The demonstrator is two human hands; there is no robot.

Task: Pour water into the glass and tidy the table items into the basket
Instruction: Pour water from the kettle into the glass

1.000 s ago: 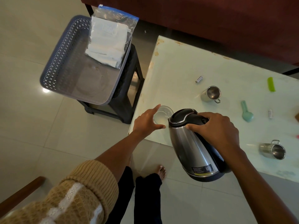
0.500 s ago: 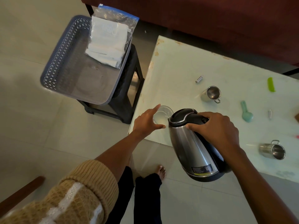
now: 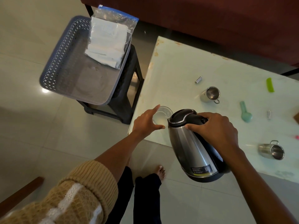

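Stainless-steel kettle (image 3: 191,151) with black lid and handle: tilted, spout directed at the clear drinking glass (image 3: 161,116). The right hand (image 3: 215,128) grips the kettle handle with the fingers wrapped round it. The left hand (image 3: 145,123) holds the glass between thumb and forefinger. The glass stands at the near left corner of the pale worktop (image 3: 178,62).

Progress, as judged:
- Pouring is the step in hand. The glass appears partly filled. No stream can be made out.
- Tidying is barely begun. The grey perforated plastic basket (image 3: 64,59), set on a black stool beside the worktop, contains only a clear zip bag (image 3: 108,41) of white material.
- To be cleared from the worktop: two small steel mugs (image 3: 210,94) (image 3: 271,151), a silver battery (image 3: 198,79), a teal plastic scoop (image 3: 246,112), a lime-green plastic strip (image 3: 270,84) and a small white item (image 3: 269,114) too small to identify.
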